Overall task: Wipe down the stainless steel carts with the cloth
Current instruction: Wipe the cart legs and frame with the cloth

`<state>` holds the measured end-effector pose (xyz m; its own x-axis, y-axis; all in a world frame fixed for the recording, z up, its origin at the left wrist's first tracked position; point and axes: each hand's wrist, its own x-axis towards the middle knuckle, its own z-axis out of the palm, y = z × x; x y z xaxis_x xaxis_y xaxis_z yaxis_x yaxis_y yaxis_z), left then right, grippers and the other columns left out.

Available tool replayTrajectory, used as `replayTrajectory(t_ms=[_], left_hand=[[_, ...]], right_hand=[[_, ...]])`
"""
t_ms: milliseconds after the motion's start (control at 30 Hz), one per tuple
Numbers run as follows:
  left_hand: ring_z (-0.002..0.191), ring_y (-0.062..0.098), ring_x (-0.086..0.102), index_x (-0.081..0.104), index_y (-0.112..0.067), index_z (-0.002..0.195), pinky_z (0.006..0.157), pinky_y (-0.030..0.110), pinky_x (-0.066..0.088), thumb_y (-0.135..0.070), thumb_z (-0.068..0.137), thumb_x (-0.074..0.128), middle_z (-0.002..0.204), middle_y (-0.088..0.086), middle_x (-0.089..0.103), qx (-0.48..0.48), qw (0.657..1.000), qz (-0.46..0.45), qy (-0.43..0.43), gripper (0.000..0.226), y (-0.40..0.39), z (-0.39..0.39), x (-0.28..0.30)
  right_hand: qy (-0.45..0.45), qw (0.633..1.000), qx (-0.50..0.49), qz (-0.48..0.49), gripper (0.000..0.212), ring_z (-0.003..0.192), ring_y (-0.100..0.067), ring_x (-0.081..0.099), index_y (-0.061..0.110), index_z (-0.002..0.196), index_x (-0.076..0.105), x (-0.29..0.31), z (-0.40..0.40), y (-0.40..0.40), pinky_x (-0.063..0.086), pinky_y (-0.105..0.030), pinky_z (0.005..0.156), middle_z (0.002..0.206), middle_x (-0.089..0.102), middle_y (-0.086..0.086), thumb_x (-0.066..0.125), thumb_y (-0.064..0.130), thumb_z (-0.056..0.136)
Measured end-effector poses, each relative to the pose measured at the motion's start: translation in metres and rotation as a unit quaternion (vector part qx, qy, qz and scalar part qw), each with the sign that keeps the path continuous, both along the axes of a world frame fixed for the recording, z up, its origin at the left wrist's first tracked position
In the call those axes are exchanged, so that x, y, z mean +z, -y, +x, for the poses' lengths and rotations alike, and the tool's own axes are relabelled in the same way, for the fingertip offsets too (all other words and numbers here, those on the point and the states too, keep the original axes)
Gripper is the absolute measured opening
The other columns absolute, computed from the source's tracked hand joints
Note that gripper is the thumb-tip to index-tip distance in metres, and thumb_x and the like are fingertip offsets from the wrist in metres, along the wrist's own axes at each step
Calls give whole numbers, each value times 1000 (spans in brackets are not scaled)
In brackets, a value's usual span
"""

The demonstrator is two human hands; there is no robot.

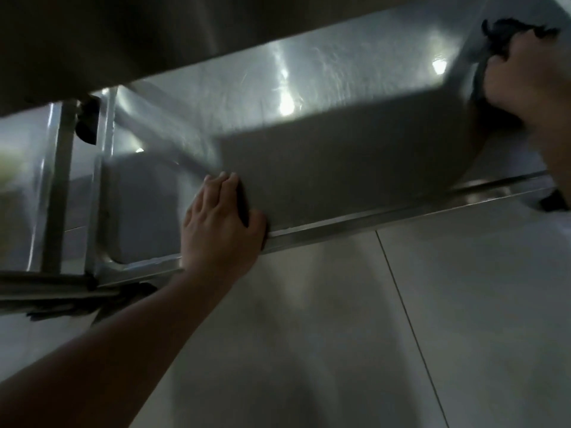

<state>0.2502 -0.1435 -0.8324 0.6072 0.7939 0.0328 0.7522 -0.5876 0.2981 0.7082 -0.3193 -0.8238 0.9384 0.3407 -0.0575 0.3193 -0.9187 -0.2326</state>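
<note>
One stainless steel cart shelf point(340, 97) is seen, viewed at a steep tilt, with a raised rim point(386, 216) along its near edge. One dark cloth point(506, 35) is seen at the far right corner of the shelf. Two hands are in view. The right hand point(525, 81) is curled around the cloth, which is bunched in the fingers and pressed against the shelf surface at that corner; dark folds of the cloth protrude above and to the left of the knuckles. The left hand point(219, 220) is laid on the near rim toward the left end of the shelf, with the fingers point(222, 183) straight and held together, extended flat onto the shelf surface, and the thumb lying along the rim. Two upright cart posts point(55, 186) are seen at the left end of the shelf. A pale tiled floor point(401, 335) is seen below the rim. The frame is dim and blurred.
</note>
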Motion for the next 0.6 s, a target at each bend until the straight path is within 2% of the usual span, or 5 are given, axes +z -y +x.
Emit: replayTrajectory(t_ms=[133,300,400,467,600], left_hand=[[159,18,24,41,-26,157,127,39,23,-54,92,43,166,-3,39,0,1000,-6,-4,71,0,0,0],[157,21,28,44,-23,156,128,39,24,-47,95,46,164,0,42,-3,1000,-10,-7,66,2,2,3],[132,31,52,51,-20,137,104,41,40,-34,97,49,140,6,56,20,999,-23,39,43,0,2,5],[111,38,58,49,-17,126,86,43,41,-25,98,50,127,11,56,50,996,-41,68,30,1,2,7],[110,39,56,51,-14,121,92,47,43,-22,96,52,127,13,54,39,997,-31,52,27,2,0,7]], right_hand=[[37,995,92,-10,57,125,-51,53,10,136,49,8,-82,-75,45,-58,104,138,55,-27,34,49,96],[-21,958,284,30,56,131,-43,53,19,151,43,23,-219,-157,43,-48,107,150,51,-18,45,44,101],[-63,898,433,37,57,150,-33,35,26,160,36,18,-302,-166,28,-44,121,167,35,-3,39,41,106],[-71,872,484,30,56,157,-26,23,28,164,29,13,-316,-155,15,-42,125,171,24,9,31,40,109],[-17,878,478,20,57,155,-26,29,30,164,31,13,-274,-104,20,-38,123,170,25,13,40,41,108]])
